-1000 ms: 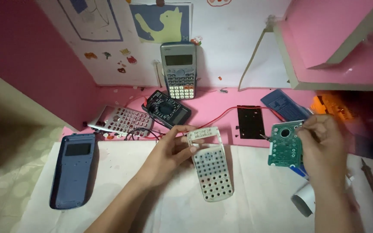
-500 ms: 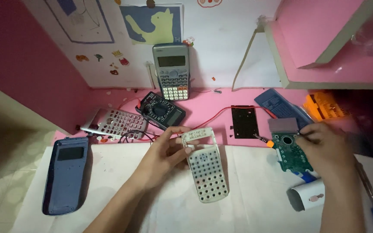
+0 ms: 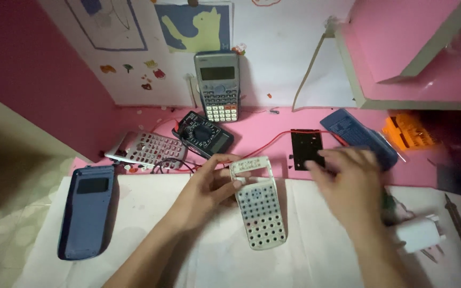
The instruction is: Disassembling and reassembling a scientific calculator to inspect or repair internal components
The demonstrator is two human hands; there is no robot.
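White calculator faceplate (image 3: 259,208) – a shell full of round key holes with an open display window – lies on the white sheet (image 3: 316,256), just in front of the pink desk (image 3: 273,133). The left hand (image 3: 209,189) pinches its upper left edge, fingers curled, thumb on the frame. The right hand (image 3: 350,184) is blurred above the sheet to the faceplate's right – its grip cannot be told. A dark blue calculator (image 3: 87,209) lies far left.
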